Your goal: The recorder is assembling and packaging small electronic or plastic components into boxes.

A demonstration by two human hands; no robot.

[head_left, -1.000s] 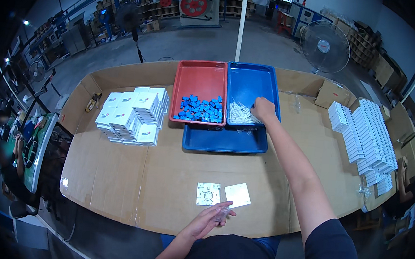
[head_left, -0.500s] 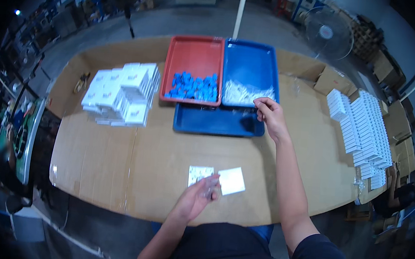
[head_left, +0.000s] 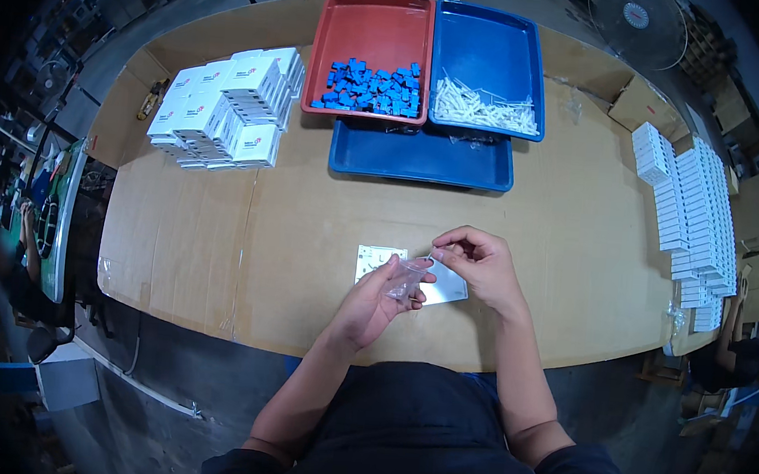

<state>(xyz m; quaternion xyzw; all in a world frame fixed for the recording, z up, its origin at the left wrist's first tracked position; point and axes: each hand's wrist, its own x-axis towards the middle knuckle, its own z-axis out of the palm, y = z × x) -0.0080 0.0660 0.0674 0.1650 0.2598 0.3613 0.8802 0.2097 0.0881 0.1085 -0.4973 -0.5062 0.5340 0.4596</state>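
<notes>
My left hand [head_left: 368, 312] is closed on a small clear plastic bag [head_left: 404, 280] above the near middle of the table. Close by on its right, my right hand [head_left: 481, 267] pinches a small white stick-like piece [head_left: 431, 257] at the bag's upper edge; my fingers hide most of it. Under the hands lie a printed white sheet [head_left: 376, 260] and a plain white card or sheet [head_left: 449, 284], both partly covered. Farther off, a blue tray [head_left: 493, 45] holds many similar white pieces [head_left: 481, 109].
A red tray [head_left: 375, 32] holds small blue parts [head_left: 369, 87]. Another blue tray [head_left: 421, 158] sits in front. White boxes [head_left: 201, 105] are stacked at left, with rows of white boxes [head_left: 679, 220] at right. Cardboard walls [head_left: 579, 74] edge the table; people sit at both sides.
My right hand has come back from the blue tray of white pieces to the bag in my left hand. The head view has tilted down, so the table appears higher.
</notes>
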